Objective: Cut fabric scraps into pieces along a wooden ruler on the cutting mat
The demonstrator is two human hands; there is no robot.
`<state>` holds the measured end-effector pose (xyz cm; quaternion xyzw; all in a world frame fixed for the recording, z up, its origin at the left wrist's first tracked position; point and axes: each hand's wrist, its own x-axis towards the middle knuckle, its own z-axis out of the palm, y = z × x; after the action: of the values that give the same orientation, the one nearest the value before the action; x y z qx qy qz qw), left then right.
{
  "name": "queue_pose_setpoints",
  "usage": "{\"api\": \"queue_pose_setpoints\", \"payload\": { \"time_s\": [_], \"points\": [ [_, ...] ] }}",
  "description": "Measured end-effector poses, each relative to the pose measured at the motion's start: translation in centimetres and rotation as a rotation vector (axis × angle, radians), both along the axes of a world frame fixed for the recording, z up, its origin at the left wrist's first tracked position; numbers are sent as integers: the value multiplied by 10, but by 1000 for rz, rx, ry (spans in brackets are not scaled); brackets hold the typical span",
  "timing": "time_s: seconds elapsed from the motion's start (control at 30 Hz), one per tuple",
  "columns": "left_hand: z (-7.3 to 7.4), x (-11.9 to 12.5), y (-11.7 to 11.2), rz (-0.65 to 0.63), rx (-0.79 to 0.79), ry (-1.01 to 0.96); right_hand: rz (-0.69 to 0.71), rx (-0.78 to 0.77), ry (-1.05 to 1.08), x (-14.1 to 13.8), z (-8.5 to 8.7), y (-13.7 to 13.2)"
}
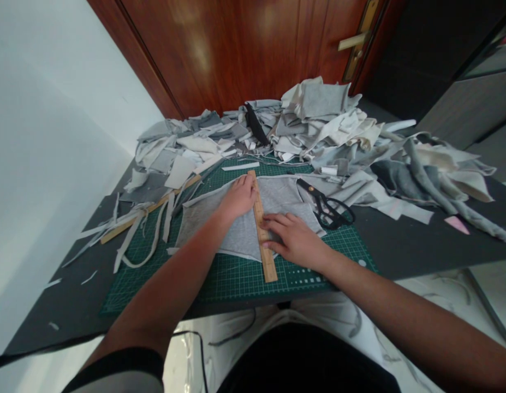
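Observation:
A wooden ruler (260, 216) lies lengthwise across a piece of light grey fabric (214, 225), its near end sticking out past the fabric's edge. At the ruler's upper part is my left hand (238, 197), flat on the fabric with its fingertips against the ruler. My right hand (296, 239) is lower, on the other side; its fingers are stretched out onto the ruler, with the thumb apart. Both hands look open and press from above. Black-handled scissors (327, 206) rest to the right, partly over the fabric. Beneath everything lies a green cutting mat (240, 281).
A large heap of grey and cream fabric scraps (322, 123) lines the back of the dark table (404, 251). On the left are a longer wooden stick (128, 224) and loose fabric strips (156, 234). A wooden door (236, 49) stands behind, a white wall (64, 109) at left.

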<state>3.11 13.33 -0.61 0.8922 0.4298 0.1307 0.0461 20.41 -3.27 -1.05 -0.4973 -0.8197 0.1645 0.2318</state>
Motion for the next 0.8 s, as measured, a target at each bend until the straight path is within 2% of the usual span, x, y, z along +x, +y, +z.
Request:
{"api": "queue_pose_setpoints", "payload": {
  "time_s": [0.2,0.37,0.6,0.8],
  "points": [
    [12,-20,0,-174,-76,13,61,15,32,6,3,0],
    [16,-28,1,-227,-199,22,53,7,25,5,3,0],
    [16,-29,-2,-189,-295,112,18,-6,41,2,5,-3],
    [23,-26,-6,-182,-273,89,-73,-5,40,-7,3,-32]
  ]
}}
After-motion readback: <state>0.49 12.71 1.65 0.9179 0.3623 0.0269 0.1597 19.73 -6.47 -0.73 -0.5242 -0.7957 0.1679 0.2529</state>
